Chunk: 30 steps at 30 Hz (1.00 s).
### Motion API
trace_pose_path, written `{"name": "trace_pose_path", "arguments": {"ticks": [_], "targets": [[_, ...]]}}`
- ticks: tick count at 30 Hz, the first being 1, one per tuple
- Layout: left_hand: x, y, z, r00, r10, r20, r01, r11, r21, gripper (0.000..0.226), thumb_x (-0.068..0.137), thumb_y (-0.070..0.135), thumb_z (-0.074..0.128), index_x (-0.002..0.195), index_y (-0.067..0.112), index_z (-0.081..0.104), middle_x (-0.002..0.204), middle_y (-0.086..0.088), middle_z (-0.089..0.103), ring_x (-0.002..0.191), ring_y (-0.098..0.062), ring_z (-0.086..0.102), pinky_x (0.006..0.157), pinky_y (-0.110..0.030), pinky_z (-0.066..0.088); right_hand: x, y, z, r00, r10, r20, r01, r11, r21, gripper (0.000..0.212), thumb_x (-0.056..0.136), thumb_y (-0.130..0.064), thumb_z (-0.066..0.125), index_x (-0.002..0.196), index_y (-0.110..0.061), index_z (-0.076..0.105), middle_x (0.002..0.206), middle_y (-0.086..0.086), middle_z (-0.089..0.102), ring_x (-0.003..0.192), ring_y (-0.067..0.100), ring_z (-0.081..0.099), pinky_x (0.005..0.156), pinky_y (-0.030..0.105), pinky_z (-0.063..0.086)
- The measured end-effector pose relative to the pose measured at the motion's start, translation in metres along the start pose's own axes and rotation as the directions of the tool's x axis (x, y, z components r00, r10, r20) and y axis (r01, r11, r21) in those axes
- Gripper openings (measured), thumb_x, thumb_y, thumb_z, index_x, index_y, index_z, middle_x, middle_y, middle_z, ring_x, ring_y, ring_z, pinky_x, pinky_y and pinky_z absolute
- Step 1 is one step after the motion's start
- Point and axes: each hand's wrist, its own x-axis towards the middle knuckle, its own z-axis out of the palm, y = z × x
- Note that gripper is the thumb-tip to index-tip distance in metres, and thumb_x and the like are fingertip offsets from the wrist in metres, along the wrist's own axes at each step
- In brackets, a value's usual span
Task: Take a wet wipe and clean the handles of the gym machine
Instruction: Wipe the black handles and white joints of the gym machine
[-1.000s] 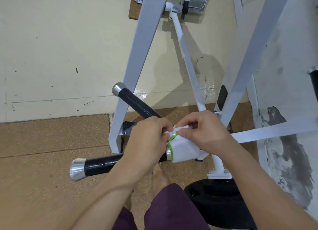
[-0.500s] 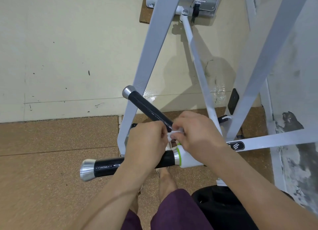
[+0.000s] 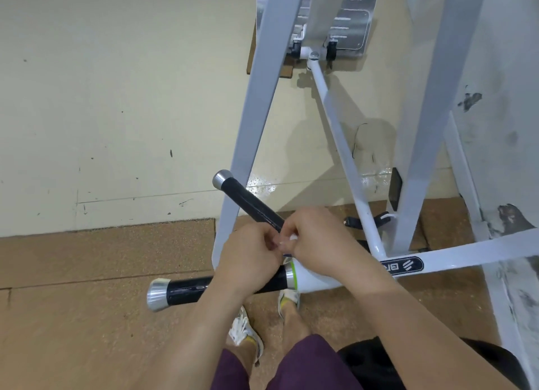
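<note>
A cream painted wall (image 3: 116,98) fills the upper left of the frame, meeting a brown cork-textured floor (image 3: 87,316) across the lower half. At centre frame, a small white scrap of wet wipe (image 3: 292,238) shows between the two hands; most of it is hidden. The left hand (image 3: 250,258) and right hand (image 3: 323,243) meet knuckle to knuckle, fingers curled tight and pinching the wipe between thumb and fingertips. Both hands sit directly above the lower handle (image 3: 186,290), a black grip with a silver end cap pointing to the lower left, joined by a green ring to a white bar (image 3: 466,254) running to the right edge. A second black handle (image 3: 248,201) angles up and left from behind the hands. The white frame legs (image 3: 259,112) of the gym machine rise toward the top of the frame, below a metal plate (image 3: 350,25). At the bottom, maroon shorts (image 3: 306,366) and two shoes (image 3: 245,334) are visible.
</note>
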Motion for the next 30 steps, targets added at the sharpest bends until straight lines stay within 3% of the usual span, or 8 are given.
{"name": "trace_pose_path", "arguments": {"ticks": [2, 4, 8, 10, 15, 20, 26, 30], "targets": [[-0.008, 0.002, -0.011, 0.994, -0.011, 0.113, 0.042, 0.960, -0.278, 0.007, 0.075, 0.020, 0.074, 0.079, 0.024, 0.070, 0.079, 0.000, 0.073, 0.077, -0.015, 0.067, 0.073, -0.031, 0.053, -0.006, -0.002, -0.008, 0.998, 0.045, 0.043, -0.055, 0.962, 0.267, 0.019, 0.082, -0.008, 0.066, 0.076, -0.024, 0.074, 0.075, -0.011, 0.068, 0.073, 0.005, 0.064, 0.064, 0.019, 0.046], [-0.017, 0.004, -0.026, 0.986, 0.030, 0.162, 0.039, 0.911, -0.411, 0.009, 0.075, 0.020, 0.078, 0.082, 0.023, 0.073, 0.079, -0.007, 0.073, 0.076, -0.021, 0.068, 0.073, -0.030, 0.053, -0.015, -0.009, -0.013, 0.995, 0.072, 0.065, -0.096, 0.815, 0.572, 0.025, 0.084, 0.004, 0.060, 0.078, -0.015, 0.074, 0.076, -0.004, 0.072, 0.070, 0.003, 0.068, 0.063, 0.014, 0.049], [0.000, -0.016, -0.050, 0.992, -0.123, 0.001, 0.110, 0.881, -0.459, 0.007, 0.077, 0.018, 0.077, 0.079, 0.022, 0.071, 0.070, -0.006, 0.069, 0.065, -0.018, 0.070, 0.070, -0.030, 0.057, -0.020, -0.019, -0.008, 0.965, 0.240, -0.105, -0.070, 0.623, 0.779, 0.028, 0.084, 0.009, 0.056, 0.076, -0.013, 0.071, 0.073, 0.004, 0.073, 0.067, 0.012, 0.067, 0.062, 0.022, 0.055], [0.025, -0.043, -0.060, 0.965, -0.256, -0.051, 0.184, 0.807, -0.561, 0.011, 0.081, 0.005, 0.069, 0.085, 0.016, 0.068, 0.090, -0.015, 0.069, 0.070, -0.021, 0.071, 0.070, -0.032, 0.059, -0.018, -0.021, -0.008, 0.930, 0.324, -0.171, -0.078, 0.630, 0.773, 0.028, 0.084, 0.010, 0.055, 0.074, -0.012, 0.070, 0.067, 0.000, 0.070, 0.062, 0.010, 0.062, 0.058, 0.017, 0.053], [0.090, -0.102, -0.060, 0.913, -0.374, 0.161, 0.344, 0.495, -0.798, 0.022, 0.077, -0.016, 0.060, 0.092, 0.000, 0.060, 0.115, -0.021, 0.056, 0.091, -0.034, 0.067, 0.065, -0.030, 0.060, -0.007, -0.038, 0.002, 0.906, 0.353, -0.235, -0.172, 0.813, 0.557, 0.025, 0.086, -0.002, 0.056, 0.077, -0.021, 0.070, 0.076, -0.011, 0.068, 0.064, -0.007, 0.058, 0.052, -0.001, 0.038], [0.117, -0.107, -0.046, 0.924, -0.278, 0.263, 0.365, 0.431, -0.825, 0.019, 0.078, -0.002, 0.068, 0.095, 0.006, 0.066, 0.093, -0.013, 0.070, 0.085, -0.021, 0.065, 0.060, -0.024, 0.051, 0.018, -0.046, 0.018, 0.874, 0.414, -0.255, -0.292, 0.867, 0.404, 0.018, 0.086, -0.010, 0.057, 0.088, -0.023, 0.069, 0.088, -0.013, 0.068, 0.084, -0.001, 0.059, 0.064, 0.010, 0.038], [0.120, -0.114, -0.026, 0.879, -0.059, 0.473, 0.473, -0.003, -0.881, 0.027, 0.087, -0.010, 0.053, 0.113, -0.006, 0.058, 0.093, -0.019, 0.067, 0.079, -0.020, 0.067, 0.056, -0.018, 0.055, 0.028, -0.048, 0.024, 0.839, 0.475, -0.266, -0.353, 0.847, 0.398, 0.019, 0.085, -0.010, 0.057, 0.084, -0.024, 0.072, 0.086, -0.012, 0.070, 0.084, 0.005, 0.062, 0.073, 0.023, 0.045], [0.118, -0.116, -0.020, 0.873, 0.008, 0.487, 0.487, -0.051, -0.872, 0.021, 0.087, -0.017, 0.046, 0.093, -0.003, 0.060, 0.092, -0.017, 0.064, 0.085, -0.020, 0.062, 0.067, -0.021, 0.057, 0.032, -0.046, 0.025, 0.833, 0.484, -0.270, -0.372, 0.850, 0.373, 0.018, 0.086, -0.012, 0.058, 0.084, -0.023, 0.072, 0.085, -0.009, 0.069, 0.084, 0.006, 0.061, 0.069, 0.022, 0.044]]}}
